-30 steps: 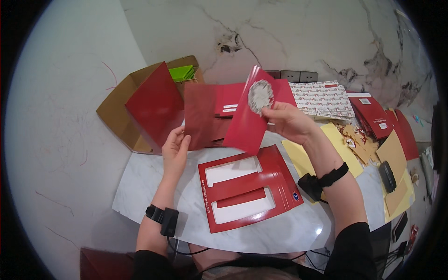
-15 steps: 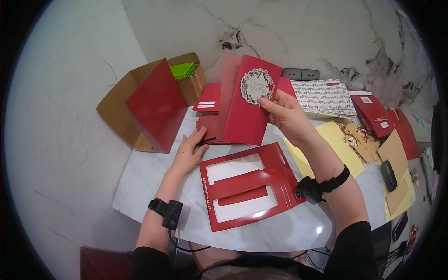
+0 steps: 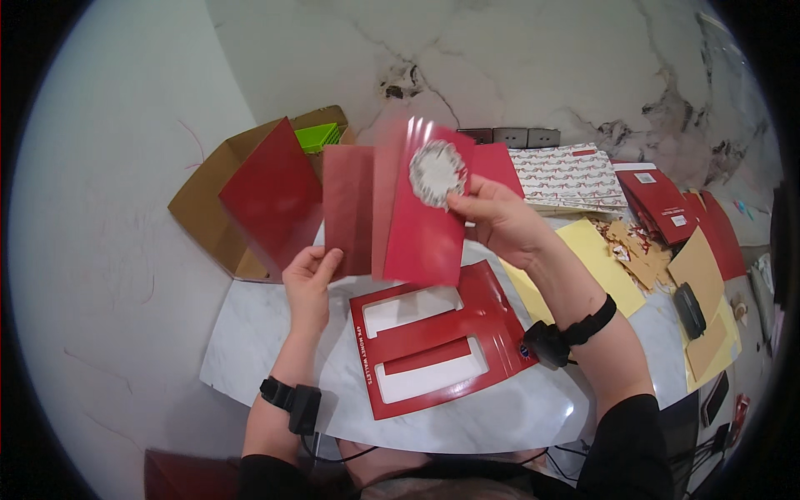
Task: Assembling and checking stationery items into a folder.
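My right hand grips a tall red card by its right edge, held upright above the table. A round white lace-like cutout decorates the card's upper part. My left hand holds the lower edge of a darker red folded flap joined to that card on its left. Below the hands a flat red card sheet with two rectangular windows lies on the white marble slab.
An open brown cardboard box with a red lid and a green basket stands at the left. Patterned paper, red envelopes, yellow sheets, brown paper pieces and a dark device lie to the right.
The red card has turned to face me and opened out wider. My left hand rose from the table and took hold of the left flap.
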Motion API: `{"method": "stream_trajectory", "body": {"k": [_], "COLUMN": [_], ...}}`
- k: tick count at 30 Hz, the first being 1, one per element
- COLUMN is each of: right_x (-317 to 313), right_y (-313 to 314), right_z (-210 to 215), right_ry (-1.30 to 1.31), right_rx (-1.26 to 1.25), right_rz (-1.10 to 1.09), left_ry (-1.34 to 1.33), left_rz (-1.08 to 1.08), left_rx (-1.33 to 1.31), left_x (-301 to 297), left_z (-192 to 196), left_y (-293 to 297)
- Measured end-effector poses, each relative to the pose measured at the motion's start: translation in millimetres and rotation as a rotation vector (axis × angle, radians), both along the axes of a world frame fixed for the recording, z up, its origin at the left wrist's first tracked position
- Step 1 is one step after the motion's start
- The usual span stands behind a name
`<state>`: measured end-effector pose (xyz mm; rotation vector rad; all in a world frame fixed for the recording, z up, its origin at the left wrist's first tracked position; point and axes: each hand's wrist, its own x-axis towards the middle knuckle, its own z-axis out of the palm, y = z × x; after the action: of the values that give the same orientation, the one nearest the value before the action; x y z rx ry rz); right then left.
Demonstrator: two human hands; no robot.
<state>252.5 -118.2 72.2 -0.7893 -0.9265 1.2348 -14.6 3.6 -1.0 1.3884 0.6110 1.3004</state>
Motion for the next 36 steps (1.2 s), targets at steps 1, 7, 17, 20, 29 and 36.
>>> {"method": "stream_trajectory", "body": {"k": [1, 7, 17, 20, 29, 36], "right_x": [-6.6, -24.7, -32.7, -54.3, -75.2, -71.3], "right_y": [0.8, 5.6, 5.2, 11.0, -3.8, -3.6], "right_z": [-1.1, -20.4, -27.6, -42.6, -35.9, -34.2], "right_ry": [-0.073, -0.177, -0.231, -0.680, -0.826, -0.787], "right_rx": [-0.017, -0.122, 0.037, 0.324, 0.449, 0.339], "right_rz": [0.028, 0.062, -0.039, -0.200, -0.138, -0.157], "left_ry": [0.008, 0.010, -0.056, 0.172, 0.128, 0.061], "left_rz": [-0.038, -0.232, -0.505, -0.548, -0.424, -0.472], "left_rx": [0.027, 0.047, -0.151, -0.023, 0.202, 0.135], "left_x": [-1.4, 3.0, 6.2, 5.6, 19.1, 19.9], "left_z": [-3.0, -4.7, 0.4, -3.1, -5.8, -2.3], "left_y": [-1.9, -21.4, -15.6, -24.5, -43.4, -47.2]}}
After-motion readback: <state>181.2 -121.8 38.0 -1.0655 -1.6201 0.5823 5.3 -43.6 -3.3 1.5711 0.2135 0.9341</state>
